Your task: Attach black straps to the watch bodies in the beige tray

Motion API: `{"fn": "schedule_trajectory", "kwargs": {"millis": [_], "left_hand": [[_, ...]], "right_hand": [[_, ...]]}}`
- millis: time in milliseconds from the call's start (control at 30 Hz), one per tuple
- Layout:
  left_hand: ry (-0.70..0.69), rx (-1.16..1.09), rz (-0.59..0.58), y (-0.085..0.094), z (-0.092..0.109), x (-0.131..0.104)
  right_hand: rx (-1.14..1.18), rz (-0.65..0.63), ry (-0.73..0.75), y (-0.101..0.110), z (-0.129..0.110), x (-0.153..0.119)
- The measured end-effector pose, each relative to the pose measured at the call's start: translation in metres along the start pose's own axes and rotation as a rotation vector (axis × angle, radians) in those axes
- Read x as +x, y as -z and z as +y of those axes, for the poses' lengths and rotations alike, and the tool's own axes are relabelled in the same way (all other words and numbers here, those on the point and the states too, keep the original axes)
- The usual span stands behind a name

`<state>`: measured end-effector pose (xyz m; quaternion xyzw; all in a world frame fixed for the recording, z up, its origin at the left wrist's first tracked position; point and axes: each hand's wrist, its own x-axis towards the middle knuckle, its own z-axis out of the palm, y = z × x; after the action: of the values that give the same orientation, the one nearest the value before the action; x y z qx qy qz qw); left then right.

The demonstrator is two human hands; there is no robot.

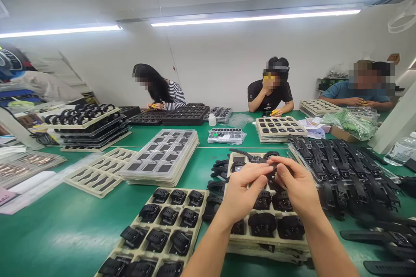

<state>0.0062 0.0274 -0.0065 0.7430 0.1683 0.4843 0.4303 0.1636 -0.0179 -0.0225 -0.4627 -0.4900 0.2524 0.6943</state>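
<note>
Two hands: left hand (pixel 242 192) and right hand (pixel 297 186) pinch one black watch case (pixel 272 172)
Tray stack (pixel 260 236): black watch cases
Near tray (pixel 156 236): more cases

On the surface (pixel 65 229), the tray of watch cases (pixel 156 236) lies at front left, beside a second tray stack (pixel 260 233) under both hands. Loose straps (pixel 344 177) lie to the right, the tray piles (pixel 162 156) behind.

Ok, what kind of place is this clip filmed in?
Probably a small watch assembly or packing workshop. Beige trays of black watch cases cover a green table, loose black straps lie piled at right, and three other people sit working along the far side.
</note>
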Motion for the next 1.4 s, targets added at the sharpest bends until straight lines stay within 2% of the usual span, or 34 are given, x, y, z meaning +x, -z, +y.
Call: {"fn": "schedule_trajectory", "kwargs": {"millis": [67,200,300,367,467,633,867,933,1067,1133,1200,1267,1400], "left_hand": [[-0.078,0.112,0.024,0.004,-0.002,0.002],[-0.141,0.223,0.055,0.01,-0.011,0.005],[-0.31,0.343,0.024,0.013,-0.016,0.006],[-0.462,0.47,0.006,0.012,-0.018,0.006],[-0.599,0.64,0.006,0.006,-0.016,0.002],[-0.662,0.689,0.057,0.001,-0.017,-0.003],[-0.625,0.576,0.08,0.012,-0.018,0.004],[-0.569,0.512,0.214,0.02,-0.012,0.005],[-0.299,0.21,0.676,0.04,0.005,0.002],[-0.263,0.062,0.785,0.046,0.012,0.0],[-0.282,-0.013,0.81,0.05,0.016,-0.002],[-0.307,-0.042,0.805,0.051,0.019,-0.003],[-0.323,-0.078,0.773,0.052,0.022,-0.007]], "right_hand": [[0.114,-0.02,-0.11,-0.001,0.0,0.001],[0.22,-0.087,-0.218,-0.004,-0.003,0.001],[0.2,-0.186,-0.294,-0.001,-0.004,0.0],[0.162,-0.214,-0.293,0.002,-0.004,0.0],[0.06,-0.127,-0.211,0.003,-0.004,0.0],[-0.047,0.03,-0.135,0.0,-0.008,0.0],[-0.062,0.038,-0.132,0.011,-0.008,0.004],[-0.08,0.102,-0.103,0.02,-0.005,0.005],[-0.202,0.235,-0.032,0.035,-0.005,0.009],[-0.381,0.159,-0.006,0.032,-0.007,0.022],[-0.595,-0.036,0.023,0.019,-0.006,0.044],[-0.739,-0.251,0.046,-0.003,0.001,0.073],[-0.837,-0.505,0.041,-0.055,0.036,0.126]]}}
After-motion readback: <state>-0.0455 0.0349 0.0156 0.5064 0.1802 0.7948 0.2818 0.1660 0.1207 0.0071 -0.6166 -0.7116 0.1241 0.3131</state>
